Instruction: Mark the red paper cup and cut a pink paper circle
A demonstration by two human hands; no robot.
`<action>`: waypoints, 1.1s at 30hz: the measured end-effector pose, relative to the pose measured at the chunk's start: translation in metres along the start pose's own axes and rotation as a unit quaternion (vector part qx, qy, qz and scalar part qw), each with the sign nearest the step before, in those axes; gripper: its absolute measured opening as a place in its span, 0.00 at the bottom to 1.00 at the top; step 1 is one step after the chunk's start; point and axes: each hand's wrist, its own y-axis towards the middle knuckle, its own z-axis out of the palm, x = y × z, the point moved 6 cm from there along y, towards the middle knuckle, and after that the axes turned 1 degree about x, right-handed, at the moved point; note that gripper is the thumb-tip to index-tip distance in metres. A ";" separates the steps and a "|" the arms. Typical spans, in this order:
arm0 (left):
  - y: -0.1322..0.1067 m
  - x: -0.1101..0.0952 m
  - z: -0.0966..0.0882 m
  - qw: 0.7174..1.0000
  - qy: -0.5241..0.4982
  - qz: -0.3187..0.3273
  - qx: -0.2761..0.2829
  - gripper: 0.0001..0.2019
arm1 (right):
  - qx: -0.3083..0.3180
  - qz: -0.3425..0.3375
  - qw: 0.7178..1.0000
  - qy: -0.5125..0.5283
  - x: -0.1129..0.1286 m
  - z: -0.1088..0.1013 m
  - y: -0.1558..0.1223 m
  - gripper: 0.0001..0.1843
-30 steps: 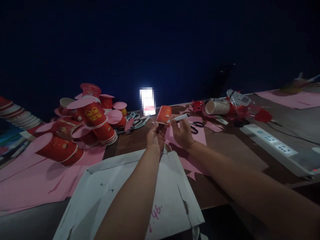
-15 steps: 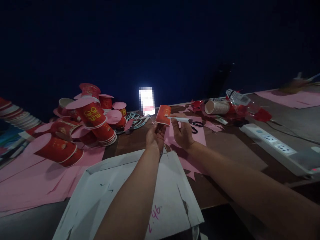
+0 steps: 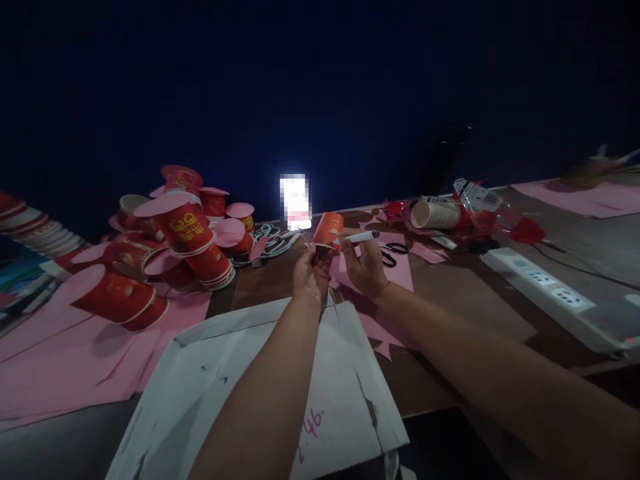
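My left hand (image 3: 312, 272) is closed around the lower end of a red paper cup (image 3: 329, 228), which leans to the right above the table. A white marker pen (image 3: 361, 237) is pinched in my right hand (image 3: 366, 267), its tip up against the cup's side. Whether the tip touches the cup is too small to tell. Under my right hand lies pink paper (image 3: 390, 310), with black-handled scissors (image 3: 395, 252) on it. A white board or box lid (image 3: 240, 387) with purple writing sits beneath my left forearm.
Red cups (image 3: 185, 230) with pink paper discs are piled at left on pink sheets (image 3: 50, 373). A lit phone screen (image 3: 295, 200) and coiled cable (image 3: 275, 241) stand behind. At right are stacked paper cups (image 3: 435, 215), a power strip (image 3: 540, 287) and another person's hand (image 3: 593, 172).
The marker has tilted, its rear end rising a little and its tip moving lower along the cup. The cup leans slightly more to the right. Both hands keep their holds.
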 end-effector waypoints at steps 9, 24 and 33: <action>0.000 0.000 -0.001 1.000 -0.002 0.005 0.003 0.04 | 0.003 0.014 1.000 0.003 -0.005 0.002 -0.001 0.08; 0.003 -0.001 -0.006 0.999 -0.015 -0.023 -0.030 0.06 | -0.001 0.049 0.998 0.042 -0.005 -0.001 -0.001 0.10; 0.007 0.000 -0.007 0.999 -0.034 -0.021 -0.015 0.05 | 0.016 0.042 0.999 -0.004 -0.006 0.003 -0.002 0.11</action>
